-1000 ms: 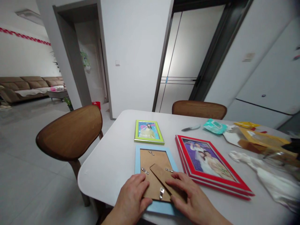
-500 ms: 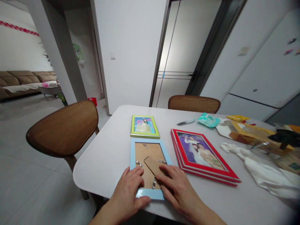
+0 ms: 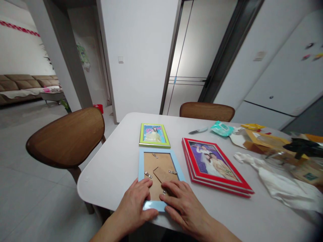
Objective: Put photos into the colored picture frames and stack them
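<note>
Two bare hands are resting on a light blue picture frame (image 3: 154, 205), which is lying face down near the close edge of a white desk (image 3: 108, 174). A green frame (image 3: 154, 136) is sitting just beyond it, and a stack of red frames (image 3: 214, 161) is standing to its right. The blue piece is looking light and stiff — its glossy rails probably slippery under dry fingers, its thin brown backing board (image 3: 161, 161) likely bending under a hard push. Whether glass is lying underneath is not showing, so careful handling is seeming wise. The outer rails are offering the surest hold; the small metal clips (image 3: 148, 174) and the stand leg (image 3: 161, 174) are looking like weaker spots. The left hand (image 3: 135, 201) is lying loosely spread over the near left corner, fingers reaching across the rail onto the board, thumb resting along the near edge. The right hand (image 3: 181, 205) is covering the near right corner, fingers bent over the leg and the lowest clip — whether its grip is pinching anything is staying hidden beneath the palm.
</note>
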Demonstrator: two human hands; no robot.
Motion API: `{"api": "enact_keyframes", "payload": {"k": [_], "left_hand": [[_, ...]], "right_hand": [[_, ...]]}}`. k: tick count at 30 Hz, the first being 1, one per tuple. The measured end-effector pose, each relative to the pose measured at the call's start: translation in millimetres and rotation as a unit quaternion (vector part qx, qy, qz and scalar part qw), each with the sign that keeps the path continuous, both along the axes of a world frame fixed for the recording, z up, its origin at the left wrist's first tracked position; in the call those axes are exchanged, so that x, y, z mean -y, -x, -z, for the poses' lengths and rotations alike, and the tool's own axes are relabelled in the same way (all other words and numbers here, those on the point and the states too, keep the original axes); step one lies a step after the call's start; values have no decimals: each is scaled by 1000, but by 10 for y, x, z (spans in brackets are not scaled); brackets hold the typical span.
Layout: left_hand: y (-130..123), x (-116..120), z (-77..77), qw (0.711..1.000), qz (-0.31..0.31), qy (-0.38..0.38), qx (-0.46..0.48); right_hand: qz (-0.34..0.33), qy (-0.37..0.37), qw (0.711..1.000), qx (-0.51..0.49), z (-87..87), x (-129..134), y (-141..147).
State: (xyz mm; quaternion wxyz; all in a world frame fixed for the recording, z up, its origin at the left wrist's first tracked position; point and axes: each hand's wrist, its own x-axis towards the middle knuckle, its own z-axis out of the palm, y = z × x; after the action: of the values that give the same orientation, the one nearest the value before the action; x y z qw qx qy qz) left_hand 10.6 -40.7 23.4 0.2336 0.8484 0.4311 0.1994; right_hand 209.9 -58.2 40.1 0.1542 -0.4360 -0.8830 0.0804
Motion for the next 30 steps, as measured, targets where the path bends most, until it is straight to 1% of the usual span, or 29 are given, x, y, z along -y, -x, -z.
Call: {"api": "enact_keyframes", "payload": {"k": [3,5,8,10,13,17,22,26,30], "left_hand": [[6,-3,8,1000,-2,-1,4],[8,-10,0,1000,-2,3,0],[8,-21,-23,1000,1,9,-4],[8,-26,-32,1000,1,10,-3],[11,-31,-27,1000,3,10,-1],[15,-41,-3,1000,3,12,2],[17,-54,9,1000,8,7,-3],[9,-58,12,1000,5,11,-5],[-7,-58,23,1000,-6,3,6]], "right_hand": [[7,-1,1000,-21,8,-30,-30],[60,-21,997,-45,35,-107,-79],[172,-44,983,-38,92,-277,-154],[202,-37,978,-12,125,-383,-180],[202,-22,979,7,150,-494,-185],[198,-1,980,1,154,-595,-192],[213,-5,977,5,176,-708,-207],[216,-11,976,25,189,-740,-191],[211,-13,977,9,184,-726,-179]]}}
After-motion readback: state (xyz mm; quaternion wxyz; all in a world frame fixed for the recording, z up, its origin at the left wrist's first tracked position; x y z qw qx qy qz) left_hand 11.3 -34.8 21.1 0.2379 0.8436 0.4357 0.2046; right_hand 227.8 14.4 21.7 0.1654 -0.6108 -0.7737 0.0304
